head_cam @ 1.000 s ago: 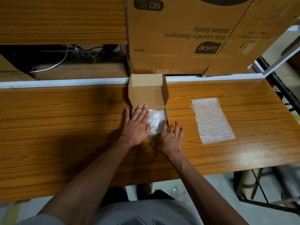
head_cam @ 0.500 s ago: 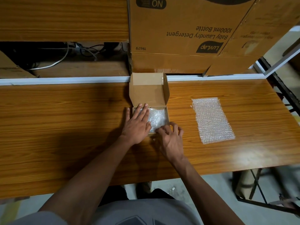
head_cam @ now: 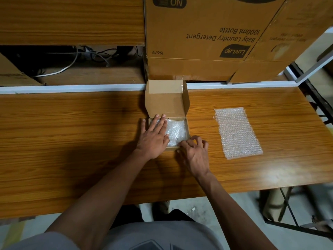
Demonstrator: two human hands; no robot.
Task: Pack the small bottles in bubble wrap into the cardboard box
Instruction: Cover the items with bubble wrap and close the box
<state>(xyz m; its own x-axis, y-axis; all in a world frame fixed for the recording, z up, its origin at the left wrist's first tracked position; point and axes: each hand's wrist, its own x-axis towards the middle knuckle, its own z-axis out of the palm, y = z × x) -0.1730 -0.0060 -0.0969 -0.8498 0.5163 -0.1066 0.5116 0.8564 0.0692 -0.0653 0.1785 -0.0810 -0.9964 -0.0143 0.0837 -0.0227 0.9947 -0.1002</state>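
Note:
A small cardboard box (head_cam: 166,101) stands open on the wooden table, its lid tilted back. Bubble wrap (head_cam: 177,131) fills the inside; any bottles under it are hidden. My left hand (head_cam: 153,137) lies flat with straight fingers over the left half of the box, pressing on the wrap. At the box's near right corner my right hand (head_cam: 195,153) has its fingers curled, the fingertips on the wrap's edge at the front wall. Whether those fingers pinch the wrap cannot be made out.
A loose sheet of bubble wrap (head_cam: 237,132) lies flat on the table to the right of the box. A large carton (head_cam: 207,38) printed "Baby Laundry Detergent" stands behind it. Cables (head_cam: 72,60) run in the shelf gap at the back left.
My right hand moved from flat on the table beside the box to its near right corner and curled its fingers onto the wrap. The left hand stayed in place.

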